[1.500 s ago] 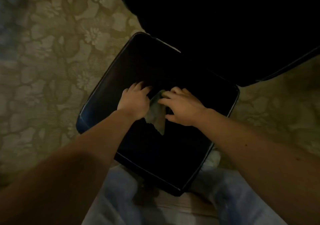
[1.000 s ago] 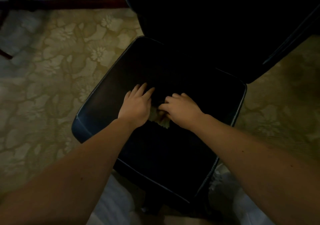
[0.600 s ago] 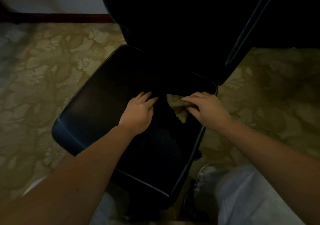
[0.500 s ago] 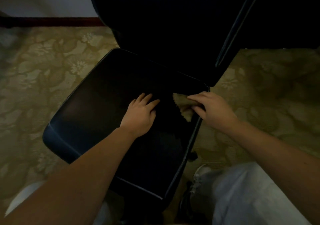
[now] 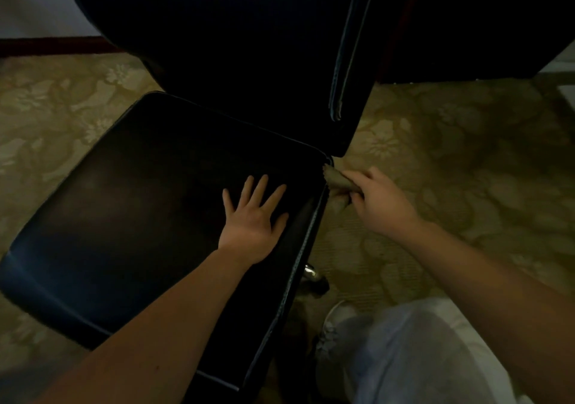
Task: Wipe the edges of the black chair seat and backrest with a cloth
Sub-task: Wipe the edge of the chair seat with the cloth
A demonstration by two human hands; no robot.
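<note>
Cloth (image 5: 337, 181) clenched in grip of right hand (image 5: 382, 204), protruding forward to touch rear right corner of seat (image 5: 140, 201); left hand (image 5: 252, 220) released, flat on seat.

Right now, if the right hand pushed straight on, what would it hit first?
Probably the seat, at its rear corner: the cloth that the right hand grips seems to touch it. Depth is unclear.

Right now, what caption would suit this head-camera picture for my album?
Left hand flat on the black chair seat, right hand holding a cloth against the seat's rear right edge.
</note>
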